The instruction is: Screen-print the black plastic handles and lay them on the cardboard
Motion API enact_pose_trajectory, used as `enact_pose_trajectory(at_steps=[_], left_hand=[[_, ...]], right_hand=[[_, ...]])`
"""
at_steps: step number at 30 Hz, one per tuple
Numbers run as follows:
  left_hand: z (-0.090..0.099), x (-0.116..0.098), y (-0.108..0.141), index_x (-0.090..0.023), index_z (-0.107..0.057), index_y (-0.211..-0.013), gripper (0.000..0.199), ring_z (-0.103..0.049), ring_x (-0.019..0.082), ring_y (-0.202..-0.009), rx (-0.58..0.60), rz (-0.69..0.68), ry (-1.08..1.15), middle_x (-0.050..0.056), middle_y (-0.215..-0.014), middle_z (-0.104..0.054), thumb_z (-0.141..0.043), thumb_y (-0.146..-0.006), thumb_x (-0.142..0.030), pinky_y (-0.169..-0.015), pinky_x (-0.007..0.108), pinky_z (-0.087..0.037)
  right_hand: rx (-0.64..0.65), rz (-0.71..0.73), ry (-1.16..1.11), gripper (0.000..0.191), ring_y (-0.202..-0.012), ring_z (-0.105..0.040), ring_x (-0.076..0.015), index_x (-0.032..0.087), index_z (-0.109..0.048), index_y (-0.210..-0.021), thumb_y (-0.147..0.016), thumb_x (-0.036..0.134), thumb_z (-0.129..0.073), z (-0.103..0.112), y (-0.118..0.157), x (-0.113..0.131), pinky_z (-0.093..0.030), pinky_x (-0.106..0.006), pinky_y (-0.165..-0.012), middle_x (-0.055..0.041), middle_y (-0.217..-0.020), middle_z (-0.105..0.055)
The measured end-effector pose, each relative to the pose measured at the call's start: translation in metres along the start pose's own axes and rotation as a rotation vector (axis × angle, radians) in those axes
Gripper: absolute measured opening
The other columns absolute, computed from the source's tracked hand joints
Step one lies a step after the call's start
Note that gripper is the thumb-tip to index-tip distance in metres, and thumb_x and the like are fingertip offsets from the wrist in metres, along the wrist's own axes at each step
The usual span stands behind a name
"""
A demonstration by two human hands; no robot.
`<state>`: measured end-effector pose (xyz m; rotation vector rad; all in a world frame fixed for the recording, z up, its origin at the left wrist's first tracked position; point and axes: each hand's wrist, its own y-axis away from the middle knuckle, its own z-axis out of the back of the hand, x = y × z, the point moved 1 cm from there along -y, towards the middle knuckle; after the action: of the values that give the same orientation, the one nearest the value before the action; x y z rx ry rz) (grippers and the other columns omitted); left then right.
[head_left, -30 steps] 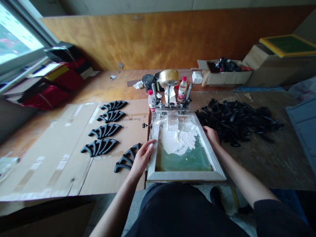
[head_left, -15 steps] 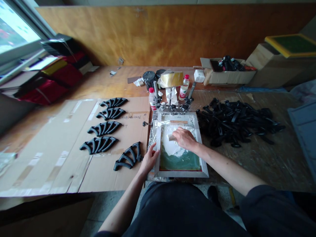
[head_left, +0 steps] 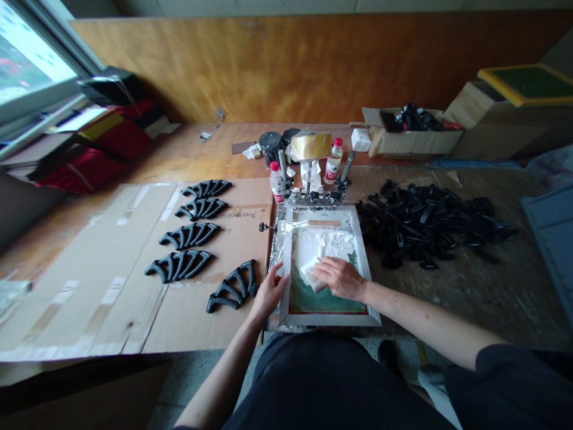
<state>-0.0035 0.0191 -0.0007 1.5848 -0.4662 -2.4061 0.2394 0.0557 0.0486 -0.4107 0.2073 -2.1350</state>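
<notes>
A screen-printing frame [head_left: 286, 298] with a pale metal rim and green mesh lies flat before me, white ink [head_left: 338, 242] smeared over its upper part. My right hand [head_left: 342, 278] is closed round an ink-coated squeegee [head_left: 316, 278], pressed to the mesh left of the middle. Along the frame's left side, my left hand [head_left: 271, 289] grips the rim lightly, thumb on top; its lower fingers are hidden. Beside it on the cardboard lies a curved black slatted part [head_left: 233, 289], with several like parts [head_left: 181, 266] in a column farther left.
Hinge clamps [head_left: 313, 194] hold the frame at its back. Behind them stand red-capped bottles [head_left: 333, 161] and black tubs [head_left: 271, 146]. A heap of black parts [head_left: 430, 221] lies close on the right. Cardboard [head_left: 98, 257] covers the left of the table; a grey bin [head_left: 550, 239] stands far right.
My right hand has drawn the squeegee toward me down the mesh, and the white ink is spread differently. My left hand stays at the frame's left rim.
</notes>
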Motion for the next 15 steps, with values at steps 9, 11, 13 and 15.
enact_pose_trajectory(at_steps=[9, 11, 13, 15], left_hand=[[0.015, -0.029, 0.010, -0.021, -0.043, -0.142, 0.078, -0.044, 0.010, -0.049, 0.042, 0.003, 0.111, -0.005, -0.061, -0.055, -0.060, -0.076, -0.059, -0.049, 0.020, -0.035], [0.024, -0.045, 0.016, -0.022, -0.045, -0.140, 0.080, -0.050, 0.012, -0.054, 0.036, -0.004, 0.159, -0.003, -0.067, -0.060, -0.060, -0.074, -0.064, -0.051, 0.021, -0.039], [0.034, -0.064, 0.021, -0.021, -0.056, -0.131, 0.076, -0.055, 0.015, -0.059, 0.006, -0.016, 0.179, 0.001, -0.075, -0.066, -0.058, -0.073, -0.070, -0.053, 0.023, -0.044], [0.042, -0.086, 0.023, -0.019, -0.067, -0.114, 0.072, -0.060, 0.018, -0.064, -0.089, -0.078, 0.182, 0.004, -0.083, -0.070, -0.054, -0.072, -0.075, -0.056, 0.027, -0.048]], right_hand=[[-0.109, -0.437, -0.104, 0.040, -0.092, -0.061, -0.0186, 0.026, -0.061, -0.122, -0.082, 0.031, -0.070, 0.036, -0.058, -0.046, -0.045, -0.028, -0.078, -0.0030, -0.102, -0.069], [-0.167, -0.549, -0.099, 0.046, -0.091, -0.062, -0.0177, 0.029, -0.056, -0.128, -0.084, 0.032, -0.067, 0.051, -0.063, -0.071, -0.045, -0.027, -0.077, -0.0022, -0.106, -0.069], [-0.276, -0.684, -0.113, 0.037, -0.086, -0.063, -0.0161, 0.027, -0.059, -0.126, -0.089, 0.032, -0.061, 0.067, -0.048, -0.096, -0.045, -0.027, -0.077, -0.0013, -0.100, -0.070], [-0.400, -0.872, -0.172, 0.025, -0.079, -0.062, -0.0149, 0.022, -0.064, -0.114, -0.092, 0.028, -0.053, 0.080, -0.019, -0.115, -0.045, -0.026, -0.076, -0.0006, -0.088, -0.070]])
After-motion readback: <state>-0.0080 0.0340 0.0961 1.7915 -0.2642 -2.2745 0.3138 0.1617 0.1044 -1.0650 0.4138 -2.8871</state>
